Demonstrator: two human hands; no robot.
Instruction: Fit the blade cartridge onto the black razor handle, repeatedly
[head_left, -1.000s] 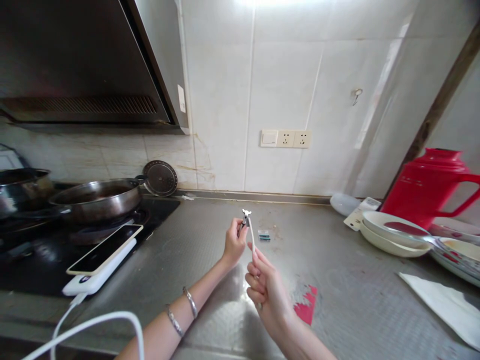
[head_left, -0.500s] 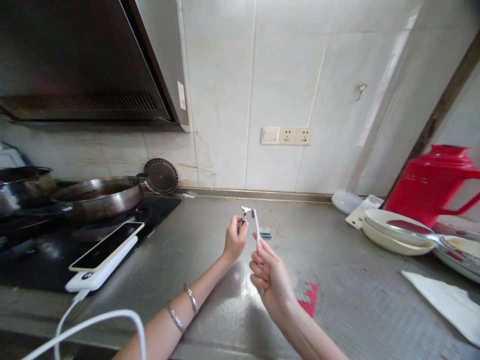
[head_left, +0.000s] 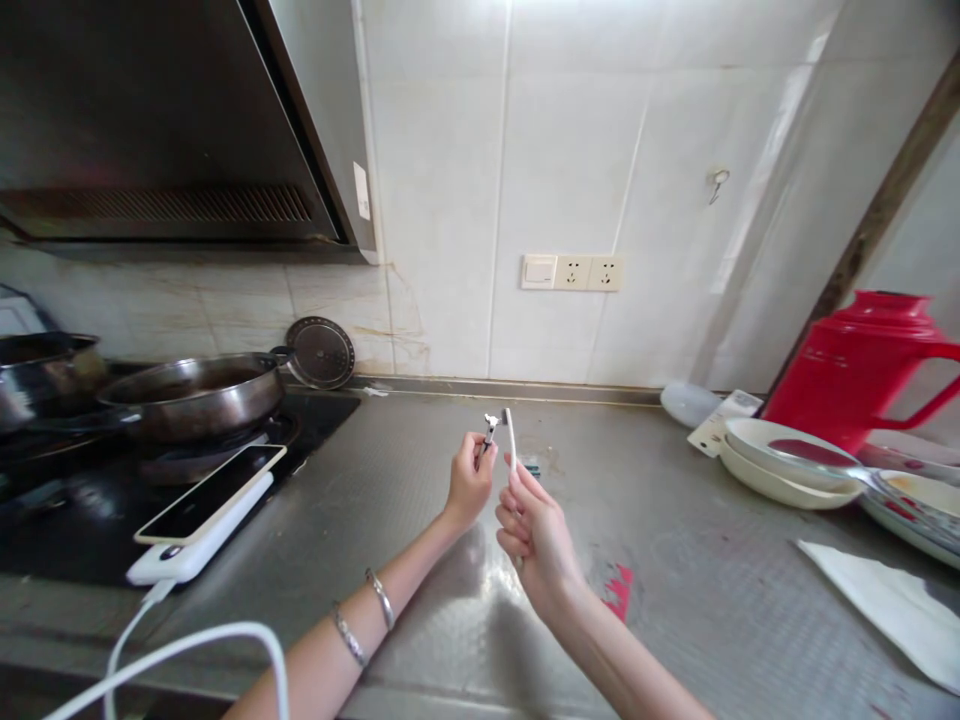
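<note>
My left hand [head_left: 470, 482] is closed on a small dark-handled tool [head_left: 489, 432] with a white, forked-looking head; its exact kind is too small to tell. In my right hand [head_left: 536, 535] a white toothbrush [head_left: 511, 440] stands upright, its grey bristles facing left toward the tool's head. The bristles and the head are very near each other; whether they touch is unclear. Both hands are above the metal counter [head_left: 420, 620]. A small green item [head_left: 532, 468] lies behind the toothbrush, partly hidden.
At left, a pan [head_left: 199, 395] sits on the black stove, with a phone [head_left: 214, 492] on a white power bank [head_left: 196, 545] and its cable. On the right are a red thermos [head_left: 862, 365], stacked plates [head_left: 787, 485] and a white paper [head_left: 885, 605].
My right hand and the toothbrush have shifted slightly up and left, bringing the bristles a little higher beside the tool. My left hand has hardly moved.
</note>
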